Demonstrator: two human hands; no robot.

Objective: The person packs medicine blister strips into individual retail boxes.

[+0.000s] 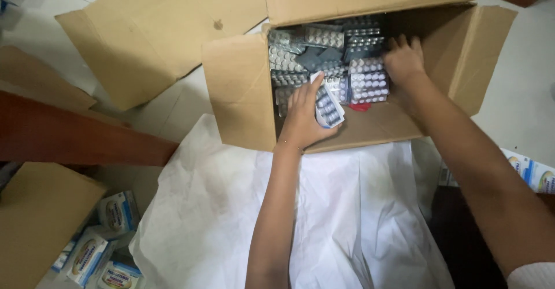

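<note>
A light, stiff blister strip (327, 105) is being pinched edgewise by the left hand (302, 117) — the right hand (403, 62) is being spread open over slippery packs (367, 79) inside the carton (238, 92).

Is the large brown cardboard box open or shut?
Open: the large brown cardboard box has its flaps spread outward, silver blister packs show inside.

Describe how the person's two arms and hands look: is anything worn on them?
Both forearms are bare. The left hand shows no glove, ring or watch; a thin band may sit at its wrist, but this is unclear. The right hand is also ungloved, without visible jewellery. At the lower right corner, a white sleeve edge covers the right upper arm.
</note>
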